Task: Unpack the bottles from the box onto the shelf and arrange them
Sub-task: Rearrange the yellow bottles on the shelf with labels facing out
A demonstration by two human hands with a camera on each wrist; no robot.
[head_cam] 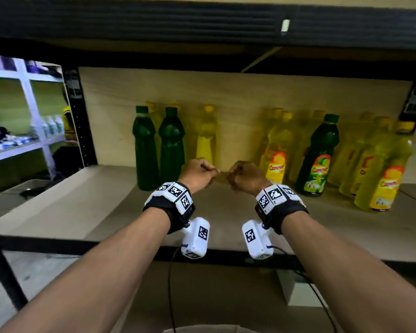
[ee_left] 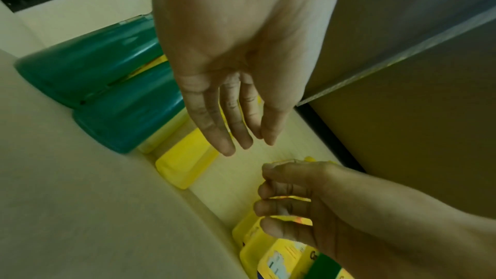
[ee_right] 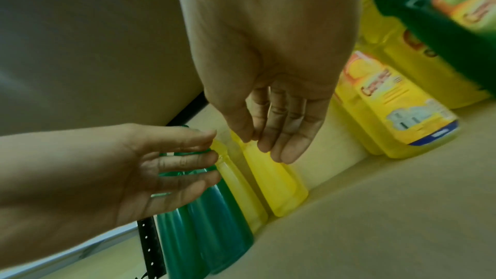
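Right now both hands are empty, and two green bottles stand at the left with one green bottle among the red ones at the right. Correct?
Nearly. The head view shows that green bottle among yellow bottles, not red ones. The rest holds.

- Two green bottles (head_cam: 159,147), unlabelled with green caps, stand upright and touching side by side at the 10 o'clock part of the shelf (head_cam: 82,207), a pale board in a black frame.
- Yellow bottles (head_cam: 205,135) with yellow caps stand upright behind and just right of them, against the back panel; one is plain and unlabelled.
- A labelled green bottle (head_cam: 318,155) with a lime picture stands upright at 2 o'clock, among yellow ones.
- Labelled yellow bottles (head_cam: 276,150) with orange-red labels cluster around it, packed closely toward 3 o'clock; the nearest one (head_cam: 384,174) stands furthest forward.
- The box is not clearly seen.
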